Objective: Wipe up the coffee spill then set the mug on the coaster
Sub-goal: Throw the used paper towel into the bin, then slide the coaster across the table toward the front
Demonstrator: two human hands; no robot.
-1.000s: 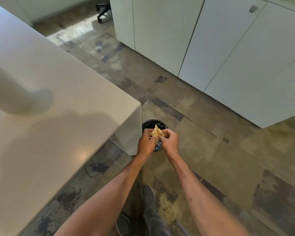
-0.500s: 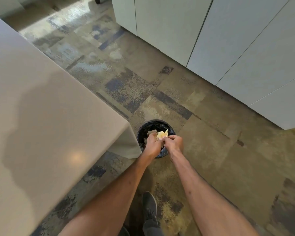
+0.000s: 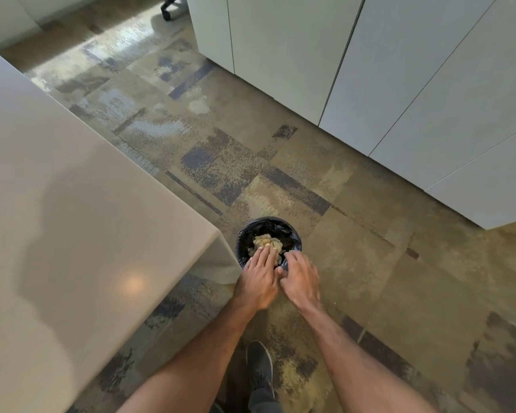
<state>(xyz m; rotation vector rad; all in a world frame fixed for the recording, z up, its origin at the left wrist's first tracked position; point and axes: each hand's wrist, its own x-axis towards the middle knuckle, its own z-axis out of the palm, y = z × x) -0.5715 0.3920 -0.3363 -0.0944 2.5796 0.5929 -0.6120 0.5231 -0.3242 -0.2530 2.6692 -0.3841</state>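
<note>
A crumpled, coffee-stained paper towel lies inside a small round bin lined with a black bag on the floor by the table corner. My left hand hovers over the bin's near rim, fingers spread, fingertips just at the towel. Beside it my right hand is spread open over the rim and holds nothing. Neither mug nor coaster is in view.
The white table fills the left, its corner close to the bin. White cabinets run along the back right. Patterned carpet lies between. My dark shoe stands below the hands. A chair base shows at the top.
Both hands were pinching the crumpled towel above the bin; they have opened and the towel has dropped into the bin. The view has tilted slightly.
</note>
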